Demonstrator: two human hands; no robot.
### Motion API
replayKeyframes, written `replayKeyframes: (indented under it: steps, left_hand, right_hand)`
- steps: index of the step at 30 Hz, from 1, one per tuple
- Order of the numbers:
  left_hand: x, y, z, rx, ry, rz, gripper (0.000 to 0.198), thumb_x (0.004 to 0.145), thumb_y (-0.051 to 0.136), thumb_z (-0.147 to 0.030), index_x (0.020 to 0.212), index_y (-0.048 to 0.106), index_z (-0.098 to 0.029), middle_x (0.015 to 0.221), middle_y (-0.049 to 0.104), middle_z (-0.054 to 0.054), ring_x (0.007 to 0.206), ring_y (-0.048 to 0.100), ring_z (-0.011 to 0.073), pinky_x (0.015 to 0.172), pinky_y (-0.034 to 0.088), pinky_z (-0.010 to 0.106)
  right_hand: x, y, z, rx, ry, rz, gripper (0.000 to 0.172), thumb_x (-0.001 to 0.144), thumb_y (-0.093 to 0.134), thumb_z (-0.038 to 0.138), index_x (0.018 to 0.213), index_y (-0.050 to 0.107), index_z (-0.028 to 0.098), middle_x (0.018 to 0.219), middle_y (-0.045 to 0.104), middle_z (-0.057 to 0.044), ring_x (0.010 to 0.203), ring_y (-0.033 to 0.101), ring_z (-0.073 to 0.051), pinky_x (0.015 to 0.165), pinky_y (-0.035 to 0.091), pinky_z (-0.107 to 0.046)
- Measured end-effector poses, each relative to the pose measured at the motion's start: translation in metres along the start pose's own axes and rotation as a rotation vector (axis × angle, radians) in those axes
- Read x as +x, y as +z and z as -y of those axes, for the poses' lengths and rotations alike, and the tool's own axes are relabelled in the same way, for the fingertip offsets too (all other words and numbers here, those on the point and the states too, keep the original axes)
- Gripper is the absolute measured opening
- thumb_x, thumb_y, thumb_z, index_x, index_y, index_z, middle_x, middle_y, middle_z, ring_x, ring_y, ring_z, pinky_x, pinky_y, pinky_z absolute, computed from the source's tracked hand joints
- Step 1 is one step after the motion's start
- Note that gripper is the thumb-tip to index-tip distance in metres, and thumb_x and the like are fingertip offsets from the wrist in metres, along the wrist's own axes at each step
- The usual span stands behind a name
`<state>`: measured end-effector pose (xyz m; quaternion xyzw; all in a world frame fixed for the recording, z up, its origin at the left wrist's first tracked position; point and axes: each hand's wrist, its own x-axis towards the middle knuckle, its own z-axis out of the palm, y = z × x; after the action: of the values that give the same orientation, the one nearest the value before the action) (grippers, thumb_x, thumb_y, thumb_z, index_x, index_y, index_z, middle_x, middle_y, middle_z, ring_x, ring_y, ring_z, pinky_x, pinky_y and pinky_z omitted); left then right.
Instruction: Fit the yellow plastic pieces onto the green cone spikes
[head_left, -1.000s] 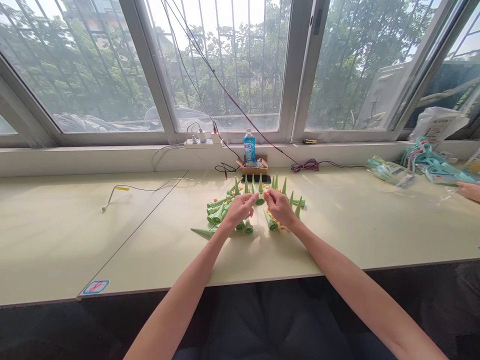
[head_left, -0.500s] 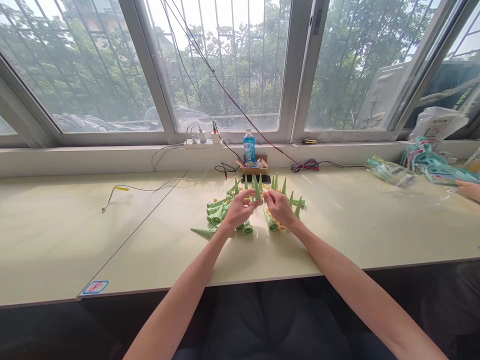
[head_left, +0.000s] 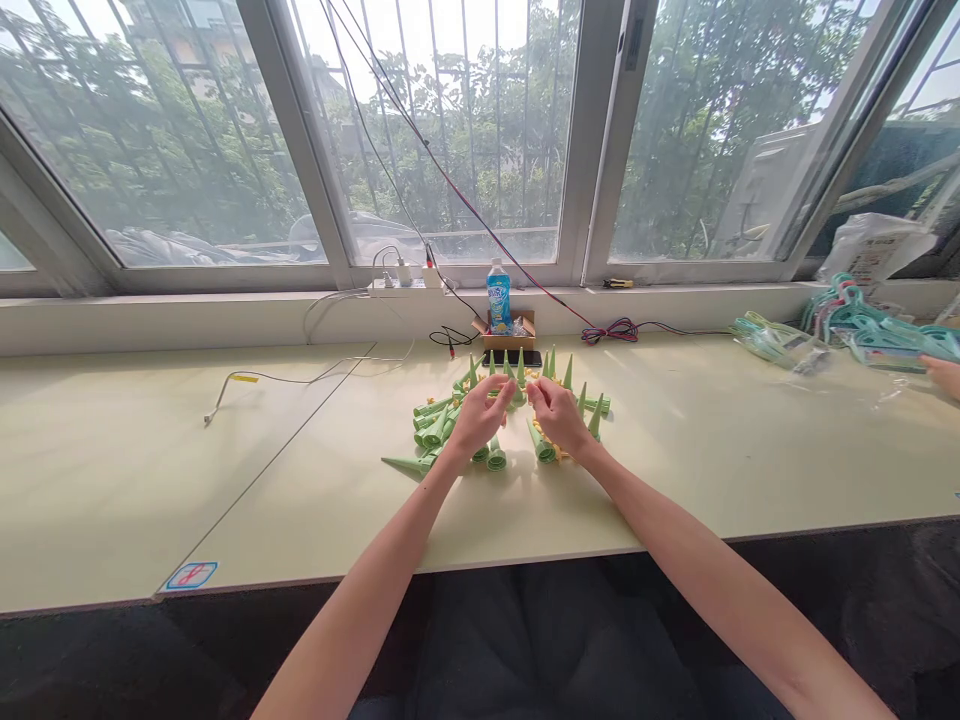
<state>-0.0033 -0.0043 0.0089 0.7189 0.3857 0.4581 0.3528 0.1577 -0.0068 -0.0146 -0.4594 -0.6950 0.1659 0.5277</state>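
Note:
My left hand is closed in a pinch above the middle of a pile of green plastic spikes. A green spike seems to be in its fingers, mostly hidden by them. Close beside it on the right, my right hand is also pinched; whatever its fingertips hold is too small to make out. Several spikes stand upright behind the hands, such as one spike. Others lie with hollow round ends facing me, like the spike below my left hand. Small yellow pieces lie among them.
Behind the pile are a dark phone, a small cardboard box and a blue-labelled bottle. Cables run along the back. At right lie bagged hangers, near another person's hand. A thin cable crosses the left side.
The spike that stood upright in my left fingers no longer shows there; it seems turned and covered by the hand. My right hand has barely moved. The other person's hand has shifted slightly.

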Motion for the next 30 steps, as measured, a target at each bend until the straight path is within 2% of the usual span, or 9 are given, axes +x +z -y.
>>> replayKeyframes:
  steps: [2, 5, 9, 13, 20, 25, 30]
  left_hand:
    - [0.001, 0.000, 0.003, -0.047, -0.037, -0.033, 0.052, 0.092, 0.036, -0.062, 0.102, 0.060, -0.017, 0.096, 0.063, 0.007, 0.045, 0.050, 0.0058, 0.038, 0.036, 0.021]
    - [0.002, -0.001, 0.006, -0.117, -0.110, -0.059, 0.056, 0.093, 0.031, -0.063, 0.104, 0.059, -0.016, 0.090, 0.063, 0.007, 0.041, 0.048, 0.0066, 0.035, 0.034, 0.021]
    - [0.000, -0.001, 0.000, -0.147, -0.192, 0.027, 0.051, 0.092, 0.040, -0.062, 0.108, 0.055, -0.017, 0.067, 0.058, 0.000, 0.036, 0.042, 0.0069, 0.033, 0.027, 0.020]
    - [-0.002, -0.001, -0.007, -0.141, -0.232, 0.074, 0.043, 0.086, 0.055, -0.058, 0.104, 0.054, -0.019, 0.063, 0.057, -0.002, 0.037, 0.043, 0.0064, 0.034, 0.024, 0.018]
    - [-0.003, -0.002, -0.008, -0.139, -0.202, 0.073, 0.043, 0.084, 0.059, -0.055, 0.106, 0.052, -0.018, 0.063, 0.056, -0.003, 0.038, 0.041, 0.0051, 0.037, 0.027, 0.018]
    - [-0.005, -0.002, -0.007, -0.037, -0.088, 0.045, 0.045, 0.083, 0.062, -0.050, 0.113, 0.049, -0.019, 0.071, 0.056, -0.003, 0.046, 0.048, 0.0063, 0.043, 0.037, 0.018]
    - [-0.004, -0.001, -0.001, 0.063, 0.008, 0.014, 0.041, 0.083, 0.062, -0.045, 0.114, 0.050, -0.021, 0.080, 0.056, 0.000, 0.050, 0.050, 0.0064, 0.046, 0.039, 0.018]
  right_hand:
    - [0.000, 0.000, -0.001, 0.020, 0.005, -0.006, 0.036, 0.096, 0.040, 0.045, 0.069, 0.040, 0.021, 0.057, 0.039, 0.003, 0.052, 0.035, -0.012, 0.052, 0.027, -0.027]
    - [-0.001, 0.000, -0.002, 0.060, -0.002, 0.012, 0.034, 0.096, 0.040, 0.045, 0.072, 0.042, 0.022, 0.058, 0.041, 0.004, 0.051, 0.036, -0.012, 0.051, 0.026, -0.026]
    - [-0.002, -0.001, -0.001, 0.072, -0.018, 0.076, 0.031, 0.096, 0.042, 0.045, 0.075, 0.044, 0.022, 0.058, 0.042, 0.003, 0.050, 0.036, -0.012, 0.051, 0.028, -0.026]
    - [-0.003, -0.001, 0.000, 0.070, -0.014, 0.103, 0.029, 0.096, 0.042, 0.043, 0.075, 0.044, 0.022, 0.058, 0.042, 0.003, 0.050, 0.036, -0.012, 0.051, 0.029, -0.026]
    - [-0.003, -0.001, -0.001, 0.044, -0.021, 0.098, 0.030, 0.096, 0.041, 0.042, 0.073, 0.042, 0.022, 0.056, 0.041, 0.004, 0.050, 0.036, -0.013, 0.052, 0.029, -0.027]
    - [-0.002, -0.001, -0.001, 0.012, -0.013, 0.081, 0.032, 0.096, 0.040, 0.041, 0.071, 0.040, 0.022, 0.056, 0.041, 0.004, 0.051, 0.036, -0.012, 0.053, 0.029, -0.027]
    - [-0.001, -0.001, -0.001, 0.002, -0.002, 0.085, 0.034, 0.097, 0.038, 0.041, 0.068, 0.037, 0.022, 0.055, 0.040, 0.004, 0.050, 0.035, -0.012, 0.052, 0.028, -0.028]
